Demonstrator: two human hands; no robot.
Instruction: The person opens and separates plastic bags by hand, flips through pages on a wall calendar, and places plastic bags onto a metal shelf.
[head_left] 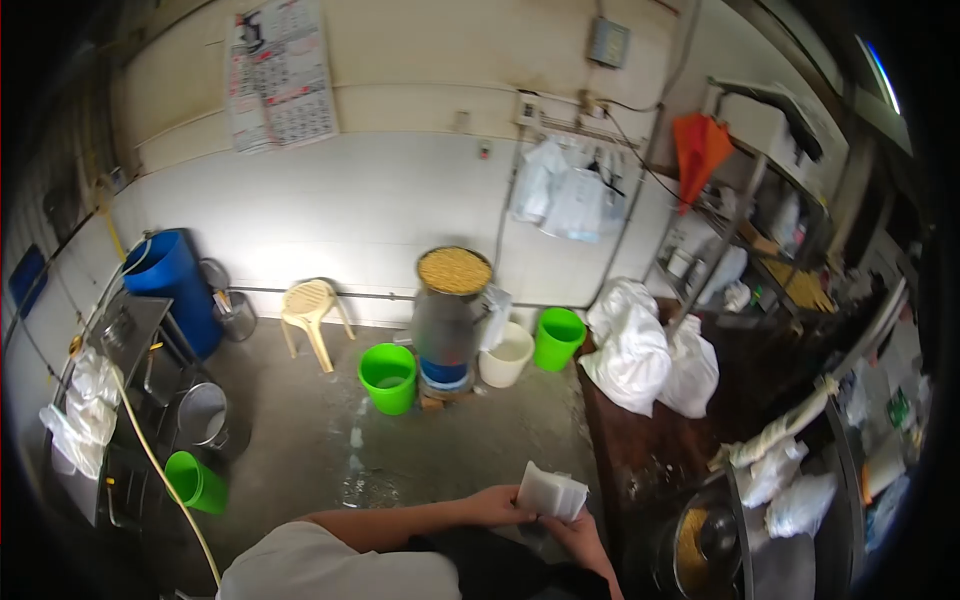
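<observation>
Low in the head view, my left hand [495, 506] reaches in from the left and grips the side of a small white bundle of thin folded sheets [553, 492]. My right hand [575, 534] is closed at its lower edge, with the fingers partly hidden behind it. The bundle is held in front of my body, over the floor, and its upper layers stand slightly apart. I cannot tell whether the sheets are paper or plastic.
Ahead stands a grey machine [444, 320] topped with yellow grains [455, 270], between a green bucket [387, 378] and a white bucket [506, 356]. A plastic stool [312, 305] and blue barrel [178, 290] are left. White sacks [632, 350] and a pot [690, 550] are right.
</observation>
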